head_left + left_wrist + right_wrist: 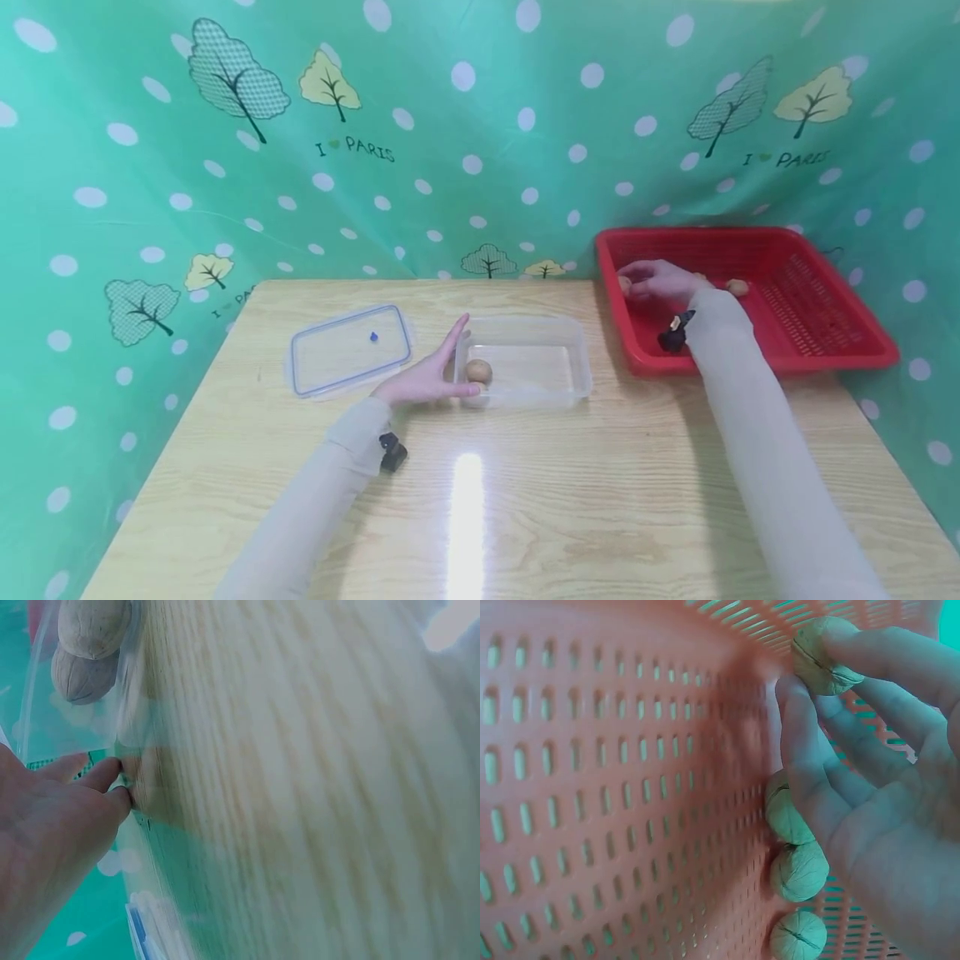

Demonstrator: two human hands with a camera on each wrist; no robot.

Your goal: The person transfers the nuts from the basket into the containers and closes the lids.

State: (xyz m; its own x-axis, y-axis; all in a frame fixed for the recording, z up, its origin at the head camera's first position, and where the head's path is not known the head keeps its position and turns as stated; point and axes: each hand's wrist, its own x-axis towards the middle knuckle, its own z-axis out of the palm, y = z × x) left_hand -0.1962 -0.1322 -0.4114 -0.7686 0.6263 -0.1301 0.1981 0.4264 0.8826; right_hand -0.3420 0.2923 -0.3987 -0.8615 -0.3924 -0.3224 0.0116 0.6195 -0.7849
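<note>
My left hand grips the left end of a clear plastic container, thumb at the front wall and fingers toward the back corner. Inside that end lies a walnut, with a second walnut shape visible through the wall; both shapes appear in the left wrist view. Over on the right, my right hand reaches into a red basket. Its thumb and fingers pinch a walnut near the slotted wall. Below that hand, several more walnuts line the basket in the right wrist view.
A clear lid with a blue seal lies on the wooden table, left of the container. Another walnut sits farther right in the basket. Green patterned cloth hangs behind the table.
</note>
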